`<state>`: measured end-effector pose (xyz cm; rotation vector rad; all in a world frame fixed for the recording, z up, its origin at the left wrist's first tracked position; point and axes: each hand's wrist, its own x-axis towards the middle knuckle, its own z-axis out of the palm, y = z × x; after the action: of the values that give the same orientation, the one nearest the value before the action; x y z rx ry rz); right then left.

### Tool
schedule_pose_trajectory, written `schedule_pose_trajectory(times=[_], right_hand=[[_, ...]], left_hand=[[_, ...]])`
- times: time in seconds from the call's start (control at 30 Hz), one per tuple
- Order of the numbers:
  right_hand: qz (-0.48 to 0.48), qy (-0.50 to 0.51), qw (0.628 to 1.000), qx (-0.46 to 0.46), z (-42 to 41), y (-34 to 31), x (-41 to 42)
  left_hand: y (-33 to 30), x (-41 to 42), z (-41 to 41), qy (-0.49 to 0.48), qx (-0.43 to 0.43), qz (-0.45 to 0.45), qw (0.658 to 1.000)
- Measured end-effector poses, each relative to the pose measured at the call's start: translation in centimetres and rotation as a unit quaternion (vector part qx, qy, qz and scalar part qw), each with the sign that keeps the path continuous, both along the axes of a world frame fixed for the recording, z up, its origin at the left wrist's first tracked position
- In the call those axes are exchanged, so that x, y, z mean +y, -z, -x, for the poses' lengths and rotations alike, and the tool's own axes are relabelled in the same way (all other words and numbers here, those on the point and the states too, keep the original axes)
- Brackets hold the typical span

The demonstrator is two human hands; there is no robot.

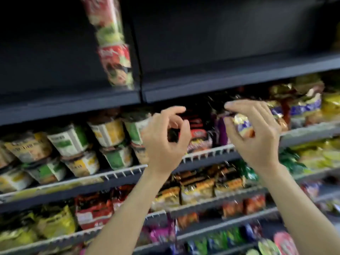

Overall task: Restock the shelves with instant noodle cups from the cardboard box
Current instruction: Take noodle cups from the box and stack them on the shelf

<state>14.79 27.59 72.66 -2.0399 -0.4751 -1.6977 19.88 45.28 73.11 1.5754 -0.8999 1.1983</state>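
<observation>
Blurred head view of dark grey metal store shelves (230, 83) packed with noodles. Landmark: the stack of red-and-green shrink-wrapped instant noodle cups (114, 46) standing, tilted in the frame, on the otherwise bare-looking upper shelf. Lettering on the cups is unreadable from blur; red bands alternate with green-white bands, clear film round them.

One shelf below the stack and left of it sits a row of green, yellow and white noodle bowls (73, 144), two layers deep, behind a white wire shelf rail (125, 173). Below and right of the stack are red-black noodle packets (198, 133), then purple and gold bagged packs (298, 105) further right. Lower shelves hold yellow bags (55, 221), red packets (93, 208) and orange-black packets (198, 188).

Both bare hands are raised below the stack, in front of the packet shelf, apart from each other. Left hand (165, 140): fingers curled, thumb near the index tip, nothing visibly between them. Right hand (255, 137): fingers curled and spread, holding nothing clearly; a gold-purple packet shows behind them, contact cannot be told.
</observation>
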Motion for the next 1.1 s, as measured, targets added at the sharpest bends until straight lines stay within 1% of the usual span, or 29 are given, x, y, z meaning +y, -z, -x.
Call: schedule_pose_trajectory(times=[0.07, 0.1, 0.13, 0.2, 0.27, 0.33, 0.4, 0.47, 0.5, 0.53, 0.6, 0.7, 0.73, 0.8, 0.87, 0.9, 0.97, 1.0, 1.1], right_hand=[[0.021, 0.014, 0.997, 0.070, 4.9, 4.7, -3.1], [0.022, 0.022, 0.992, 0.123, 7.4, 7.3, -4.4], [0.015, 0.030, 0.982, 0.185, 9.8, 10.2, -5.7], [-0.009, 0.045, 0.951, 0.306, 14.4, 15.7, -8.2], [-0.039, 0.060, 0.908, 0.412, 18.6, 21.1, -10.6], [-0.078, 0.073, 0.859, 0.501, 22.5, 26.1, -12.9], [-0.133, 0.084, 0.796, 0.585, 25.8, 30.4, -15.1], [-0.179, 0.137, 0.723, 0.653, 28.7, 34.4, -17.1], [-0.201, 0.169, 0.684, 0.681, 29.8, 36.2, -17.9], [-0.226, 0.191, 0.649, 0.701, 30.6, 37.9, -18.7], [-0.276, 0.222, 0.593, 0.723, 31.9, 41.1, -20.4], [-0.346, 0.250, 0.537, 0.728, 32.5, 45.4, -23.0], [-0.369, 0.254, 0.527, 0.722, 32.3, 47.1, -23.8], [-0.391, 0.258, 0.525, 0.710, 31.5, 50.6, -25.3], [-0.385, 0.250, 0.526, 0.716, 30.3, 54.3, -26.6], [-0.373, 0.243, 0.529, 0.722, 29.6, 56.2, -27.2], [-0.338, 0.219, 0.542, 0.737, 28.4, 60.4, -28.4], [-0.317, 0.208, 0.548, 0.746, 27.8, 62.5, -29.0], [-0.237, 0.197, 0.550, 0.777, 26.3, 69.2, -30.8]], left_hand=[[4.6, -3.0, 3.5, 0.051, 0.060, -0.062, 0.995], [7.0, -4.5, 5.1, 0.070, 0.107, -0.114, 0.985], [9.4, -5.9, 6.7, 0.079, 0.158, -0.179, 0.968], [14.4, -8.8, 9.1, 0.081, 0.248, -0.316, 0.912], [19.6, -11.4, 10.8, 0.081, 0.296, -0.430, 0.849], [24.4, -13.8, 12.0, 0.093, 0.336, -0.509, 0.787], [28.7, -16.3, 12.8, 0.113, 0.387, -0.568, 0.718], [32.4, -18.9, 13.3, 0.143, 0.455, -0.593, 0.649], [34.3, -20.3, 13.4, 0.155, 0.487, -0.591, 0.624], [36.1, -21.7, 13.5, 0.158, 0.516, -0.584, 0.607], [39.5, -25.1, 13.6, 0.158, 0.554, -0.571, 0.585], [44.0, -30.2, 13.9, 0.172, 0.581, -0.550, 0.575], [45.7, -31.9, 14.0, 0.174, 0.585, -0.546, 0.574], [49.1, -34.5, 14.3, 0.178, 0.573, -0.554, 0.577], [53.1, -36.3, 14.6, 0.173, 0.549, -0.584, 0.572], [55.3, -36.8, 14.7, 0.164, 0.537, -0.607, 0.563], [59.7, -37.1, 14.7, 0.136, 0.519, -0.656, 0.531], [62.1, -37.0, 14.7, 0.125, 0.515, -0.678, 0.509], [69.0, -36.5, 15.0, 0.101, 0.507, -0.726, 0.454]])
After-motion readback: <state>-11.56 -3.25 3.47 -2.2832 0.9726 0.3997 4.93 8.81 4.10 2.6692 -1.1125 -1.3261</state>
